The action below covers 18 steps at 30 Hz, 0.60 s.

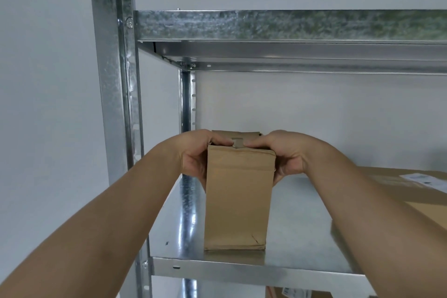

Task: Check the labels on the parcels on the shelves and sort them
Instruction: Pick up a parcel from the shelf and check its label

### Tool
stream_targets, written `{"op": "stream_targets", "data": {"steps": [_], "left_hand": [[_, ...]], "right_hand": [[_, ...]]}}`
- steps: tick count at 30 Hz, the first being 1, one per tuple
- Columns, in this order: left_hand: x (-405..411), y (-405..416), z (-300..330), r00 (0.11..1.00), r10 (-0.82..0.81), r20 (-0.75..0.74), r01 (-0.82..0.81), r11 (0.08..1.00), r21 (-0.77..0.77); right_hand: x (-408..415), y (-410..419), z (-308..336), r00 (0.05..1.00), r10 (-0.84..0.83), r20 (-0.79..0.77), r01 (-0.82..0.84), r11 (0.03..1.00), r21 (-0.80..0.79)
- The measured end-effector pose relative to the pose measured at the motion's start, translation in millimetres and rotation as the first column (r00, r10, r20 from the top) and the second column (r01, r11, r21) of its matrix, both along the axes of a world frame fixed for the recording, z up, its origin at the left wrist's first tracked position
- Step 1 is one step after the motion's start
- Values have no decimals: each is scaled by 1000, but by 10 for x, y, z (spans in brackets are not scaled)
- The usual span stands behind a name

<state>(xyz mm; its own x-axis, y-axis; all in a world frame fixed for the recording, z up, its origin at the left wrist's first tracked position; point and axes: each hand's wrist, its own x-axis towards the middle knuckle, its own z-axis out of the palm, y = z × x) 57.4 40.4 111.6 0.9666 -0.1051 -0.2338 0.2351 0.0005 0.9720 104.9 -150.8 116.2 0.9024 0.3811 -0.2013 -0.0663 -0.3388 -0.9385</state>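
1. On the metal shelf [302, 237], near its left end and close to the front lip: one small brown cardboard box [238, 198], standing upright on its short end, tall and narrow, plain front face toward the camera; no label shows on this face.
2. Top of the box: a folded flap with a small tab at the middle, sitting between the two thumbs.
3. Left hand [193, 155]: grips the upper left corner of the box, thumb laid along the top front edge, fingers curled round the left side and hidden behind it.
4. Right hand [289, 155]: grips the upper right corner in the same manner, thumb on the top front edge, fingers wrapped round the right side.
5. Right of the small box, well apart from it on the same shelf: a large flat carton [420, 191], lying down, with a white label [424, 179] on its top face; the print is too blurred to read.
6. Shelf frame: galvanised upright post [113, 80] at the left, a second shelf level [290, 25] above.
7. Below the shelf, lower right: part of another box [290, 293], mostly cut off.
8. Behind: a plain pale wall [43, 80].
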Motion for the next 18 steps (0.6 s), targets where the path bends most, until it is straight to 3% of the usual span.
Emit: {"op": "stream_targets", "data": {"steps": [9,12,15,18], "left_hand": [[-25,15,-101,997,-2,81,2,1000,0],[-47,57,-250,988,35,152,-22,996,-86],[-87,85,-520,987,32,156,-6,986,-166],[-4,188,-911,987,95,126,-74,984,-162]], "right_hand": [[-54,-35,-99,1000,4,-6,-4,995,95],[-100,-42,-200,999,-21,-34,28,975,219],[-113,-85,-474,993,-79,-87,106,927,360],[-144,-146,-877,985,-86,-152,137,918,372]]}}
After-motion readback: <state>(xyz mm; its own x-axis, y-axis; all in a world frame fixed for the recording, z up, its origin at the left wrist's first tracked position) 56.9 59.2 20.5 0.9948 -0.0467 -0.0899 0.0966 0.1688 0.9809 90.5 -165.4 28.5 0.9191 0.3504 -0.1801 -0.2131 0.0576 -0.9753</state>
